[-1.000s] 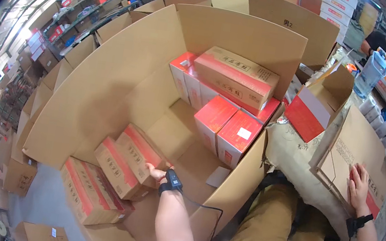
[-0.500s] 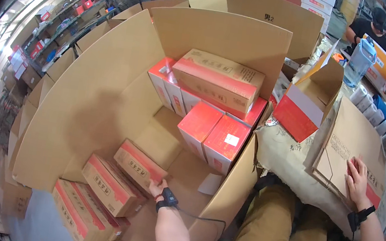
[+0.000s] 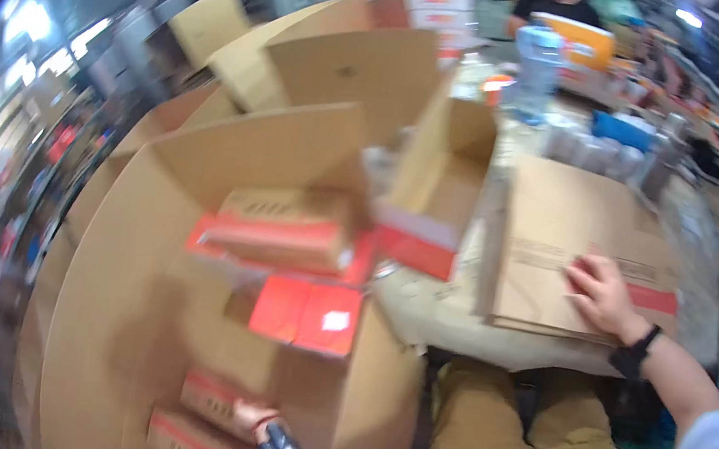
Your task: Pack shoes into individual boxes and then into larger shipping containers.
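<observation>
The view has swung right, leaving the left hand [image 3: 255,416] low inside the large open carton [image 3: 105,279], touching a red-striped cardboard box [image 3: 206,396], grip unclear. Right of that carton, seemingly now the focus, flattened cartons [image 3: 557,208] lie under the loosely spread right hand [image 3: 602,296].

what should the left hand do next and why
I'd probably have the left hand ease off the brown box: it seems to sit beside a similar box inside the large carton, while the right hand rests on the flattened cardboard. Blur hides how firm the left hand's hold is.
</observation>
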`<state>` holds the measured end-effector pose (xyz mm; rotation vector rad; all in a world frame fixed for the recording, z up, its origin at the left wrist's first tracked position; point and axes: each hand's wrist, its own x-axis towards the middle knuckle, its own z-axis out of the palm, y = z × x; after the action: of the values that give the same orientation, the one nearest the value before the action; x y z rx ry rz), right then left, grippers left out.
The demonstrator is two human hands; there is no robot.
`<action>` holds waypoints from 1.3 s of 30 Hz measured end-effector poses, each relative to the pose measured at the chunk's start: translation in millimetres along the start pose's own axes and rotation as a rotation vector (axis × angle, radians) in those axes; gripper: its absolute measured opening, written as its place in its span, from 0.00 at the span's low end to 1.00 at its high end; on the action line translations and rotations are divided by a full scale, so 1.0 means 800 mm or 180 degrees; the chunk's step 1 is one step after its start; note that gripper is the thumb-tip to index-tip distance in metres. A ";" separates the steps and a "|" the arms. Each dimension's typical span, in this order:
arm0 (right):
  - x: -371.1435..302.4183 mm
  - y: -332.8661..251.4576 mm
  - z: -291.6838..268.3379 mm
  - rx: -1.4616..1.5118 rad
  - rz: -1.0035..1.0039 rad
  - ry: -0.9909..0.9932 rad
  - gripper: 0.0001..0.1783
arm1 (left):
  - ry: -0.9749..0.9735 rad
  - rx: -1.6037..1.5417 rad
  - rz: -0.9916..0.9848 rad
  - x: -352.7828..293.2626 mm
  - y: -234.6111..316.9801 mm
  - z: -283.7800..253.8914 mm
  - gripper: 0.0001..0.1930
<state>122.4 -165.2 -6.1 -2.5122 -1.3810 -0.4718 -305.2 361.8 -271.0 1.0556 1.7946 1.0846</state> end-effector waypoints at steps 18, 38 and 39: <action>-0.216 0.095 -0.068 0.0873 0.2479 0.1200 0.35 | -0.4182 0.0165 0.3559 -0.578 0.229 0.139 0.33; -0.168 0.048 -0.167 0.1327 0.1630 0.2003 0.28 | -0.3267 -0.1246 0.3428 -0.633 0.335 0.125 0.23; -0.165 0.056 -0.186 0.1705 0.1396 0.2413 0.28 | -0.3612 -0.1455 0.3869 -0.639 0.361 0.116 0.28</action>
<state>69.4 -343.2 77.5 -1.8122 -0.5490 -0.7316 34.6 5.0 62.1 1.9262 -0.1038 1.0314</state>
